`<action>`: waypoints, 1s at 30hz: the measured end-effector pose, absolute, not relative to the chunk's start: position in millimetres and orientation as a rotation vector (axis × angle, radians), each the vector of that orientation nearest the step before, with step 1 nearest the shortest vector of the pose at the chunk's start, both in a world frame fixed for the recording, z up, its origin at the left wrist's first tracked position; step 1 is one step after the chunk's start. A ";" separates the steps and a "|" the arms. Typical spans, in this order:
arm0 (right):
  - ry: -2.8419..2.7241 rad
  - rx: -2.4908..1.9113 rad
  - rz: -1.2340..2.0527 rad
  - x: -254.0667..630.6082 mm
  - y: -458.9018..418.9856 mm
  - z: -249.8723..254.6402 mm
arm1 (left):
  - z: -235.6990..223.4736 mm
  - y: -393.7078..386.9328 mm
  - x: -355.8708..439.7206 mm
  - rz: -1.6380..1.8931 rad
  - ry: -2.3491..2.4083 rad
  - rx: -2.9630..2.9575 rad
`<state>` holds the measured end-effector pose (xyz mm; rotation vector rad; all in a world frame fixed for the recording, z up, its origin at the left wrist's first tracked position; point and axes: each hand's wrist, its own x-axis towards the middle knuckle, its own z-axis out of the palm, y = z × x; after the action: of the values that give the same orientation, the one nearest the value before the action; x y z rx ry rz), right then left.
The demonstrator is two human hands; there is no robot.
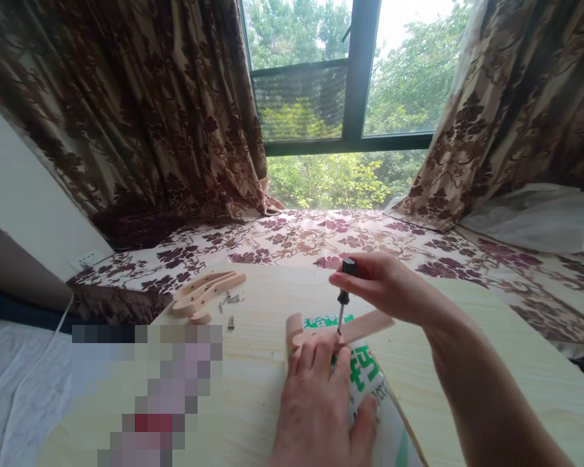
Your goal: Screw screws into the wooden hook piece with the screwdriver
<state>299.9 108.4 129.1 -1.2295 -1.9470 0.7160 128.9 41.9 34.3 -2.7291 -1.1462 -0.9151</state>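
Note:
My right hand (377, 285) is closed around the black handle of a screwdriver (343, 295), which stands almost upright. Its tip meets a pale wooden piece (365, 326) at a small dark spot, probably a screw head. Bent over the near side of that wood, the fingers of my left hand (316, 395) press it down, thumb apart on the package. Under the wood lies a white package with green print (365, 366). My left fingers hide part of the wooden piece.
On the light wooden board (253, 370), to the left, are curved wooden parts with holes (207, 295) and several loose screws (231, 299). Beyond the board is a flower-patterned cloth (292, 237) below a window (365, 84) between curtains (175, 117). A pixelated patch covers the lower left.

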 end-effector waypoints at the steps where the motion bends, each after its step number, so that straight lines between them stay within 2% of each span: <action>1: -1.933 -1.271 0.660 299.0 110.4 127.1 | 33.6 42.8 128.5 -0.932 -1.133 -2.722; 3: -1.926 -1.289 0.641 297.7 111.3 125.4 | 30.9 44.4 127.1 -0.952 -1.118 -2.722; 10: -2.024 -1.093 0.914 297.3 96.9 135.0 | 29.5 40.4 128.1 -0.970 -1.206 -2.761; 18: -1.930 -1.363 0.509 295.8 111.0 127.4 | 28.9 41.7 128.3 -0.982 -1.200 -2.791; 20: -1.957 -1.370 0.516 296.7 110.0 128.7 | 29.4 41.5 128.1 -0.979 -1.208 -2.779; 25: -2.058 -1.209 0.766 299.9 101.6 135.7 | 33.6 39.8 128.4 -0.979 -1.218 -2.766; 30: -2.019 -1.239 0.655 296.2 106.8 132.8 | 38.9 38.3 132.7 -0.951 -1.183 -2.736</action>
<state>296.2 106.8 132.8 -1.2386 -2.0195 0.6549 132.7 38.3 38.9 -2.7357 -1.1829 -0.9505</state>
